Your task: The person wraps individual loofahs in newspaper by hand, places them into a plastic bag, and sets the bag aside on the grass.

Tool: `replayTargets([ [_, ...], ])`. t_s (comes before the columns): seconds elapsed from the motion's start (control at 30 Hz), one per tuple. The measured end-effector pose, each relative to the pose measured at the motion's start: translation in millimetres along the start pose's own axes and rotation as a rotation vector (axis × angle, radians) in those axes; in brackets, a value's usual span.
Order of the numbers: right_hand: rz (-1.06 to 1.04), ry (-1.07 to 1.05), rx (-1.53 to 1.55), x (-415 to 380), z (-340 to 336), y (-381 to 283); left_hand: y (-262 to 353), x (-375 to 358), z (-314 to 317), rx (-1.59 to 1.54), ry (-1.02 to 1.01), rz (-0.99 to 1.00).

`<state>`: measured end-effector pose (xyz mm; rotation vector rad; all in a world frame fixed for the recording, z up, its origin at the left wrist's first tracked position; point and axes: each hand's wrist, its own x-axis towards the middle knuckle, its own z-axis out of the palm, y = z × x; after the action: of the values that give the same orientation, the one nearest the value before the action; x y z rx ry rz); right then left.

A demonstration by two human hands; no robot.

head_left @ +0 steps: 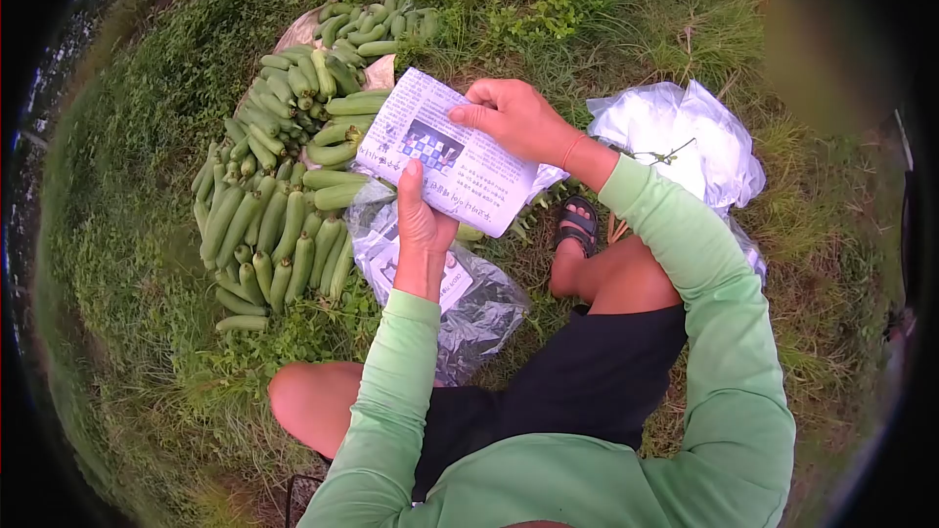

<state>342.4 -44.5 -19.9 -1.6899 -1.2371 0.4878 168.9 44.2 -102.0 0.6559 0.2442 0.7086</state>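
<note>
Ground: green grass (587, 49)
Newspaper (484, 181): folded, slanted, between both hands
Left hand (428, 227): partly closed, thumb over the near edge, gripping it
Right hand (518, 122): fingers curled, thumb on top, holding the far side
Clear bag (489, 318): just under the left wrist
Squash (249, 215): heaped left of the newspaper
White bag (675, 137): right, past the right wrist

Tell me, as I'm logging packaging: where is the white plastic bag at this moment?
The head view shows the white plastic bag on the grass to the right of the right hand, near the sandaled foot.
</note>
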Motion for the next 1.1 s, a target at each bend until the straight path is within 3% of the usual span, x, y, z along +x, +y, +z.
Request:
replayTargets([
  [0.3,0.099,-0.090,0.316,3.5,28.8,13.1,8.0,-1.7,15.1,-0.088,-0.064,0.072],
  [0.6,0.064,-0.090,0.196,6.1,33.9,12.4,12.5,1.7,32.5,-0.006,0.079,0.113],
  [0.7,0.065,-0.097,0.224,5.5,41.6,11.7,13.2,3.9,27.1,-0.125,0.086,0.064],
  [0.8,0.014,-0.067,0.273,1.1,51.6,9.8,9.9,2.7,37.6,-0.086,0.186,0.152],
  [0.9,0.152,-0.112,0.304,-5.5,57.2,0.6,13.6,-2.2,41.8,-0.083,0.208,0.171],
  [1.03,0.140,-0.190,0.616,-11.7,74.7,-6.8,11.7,-2.5,38.8,-0.084,0.214,0.298],
  [1.1,0.158,-0.195,0.621,-14.2,70.4,-10.4,9.5,1.5,40.9,0.097,0.291,0.363],
])
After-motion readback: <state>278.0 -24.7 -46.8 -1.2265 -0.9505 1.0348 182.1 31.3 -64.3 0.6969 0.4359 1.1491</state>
